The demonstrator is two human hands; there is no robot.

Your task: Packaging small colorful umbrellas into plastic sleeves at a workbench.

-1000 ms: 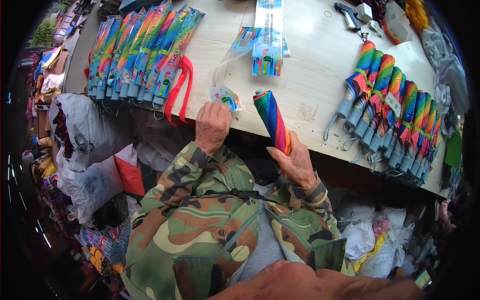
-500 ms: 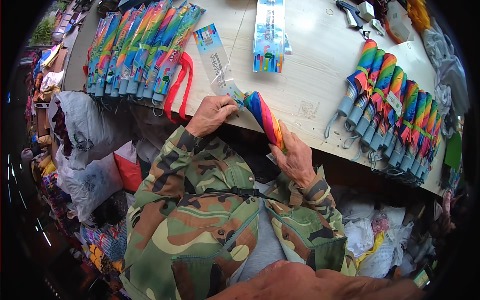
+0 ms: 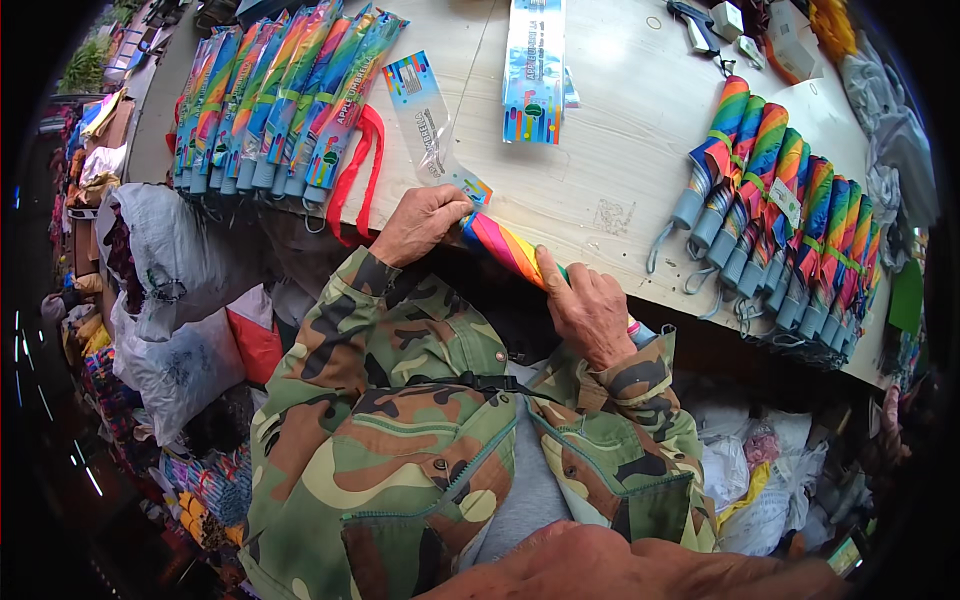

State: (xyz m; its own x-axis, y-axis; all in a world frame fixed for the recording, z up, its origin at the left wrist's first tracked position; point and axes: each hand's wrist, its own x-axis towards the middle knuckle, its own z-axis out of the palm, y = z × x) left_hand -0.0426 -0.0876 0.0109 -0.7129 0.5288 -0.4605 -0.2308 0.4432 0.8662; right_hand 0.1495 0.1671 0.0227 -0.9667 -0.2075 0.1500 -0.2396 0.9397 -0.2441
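My right hand point(image 3: 590, 312) is wrapped round a folded rainbow umbrella point(image 3: 508, 248), which slants across the table's front edge. Its far end meets the fingers of my left hand point(image 3: 425, 222). That hand is closed in a pinch at the near end of a clear printed plastic sleeve point(image 3: 432, 125), beside the umbrella's end; the fingers partly hide the contact. The sleeve lies bent on the table, going away from me. A bit of the umbrella's lower end shows past my right wrist.
Several sleeved rainbow umbrellas point(image 3: 265, 105) lie in a row at left, beside a red strap point(image 3: 368, 175). Flat printed sleeves point(image 3: 533, 75) are stacked at far middle. Unsleeved umbrellas with grey handles point(image 3: 775, 215) line the right. A glue gun point(image 3: 694, 28) lies behind them.
The umbrella has tilted flatter, its far end moving left and down against my left hand. My right hand has turned and shifted slightly right along it.
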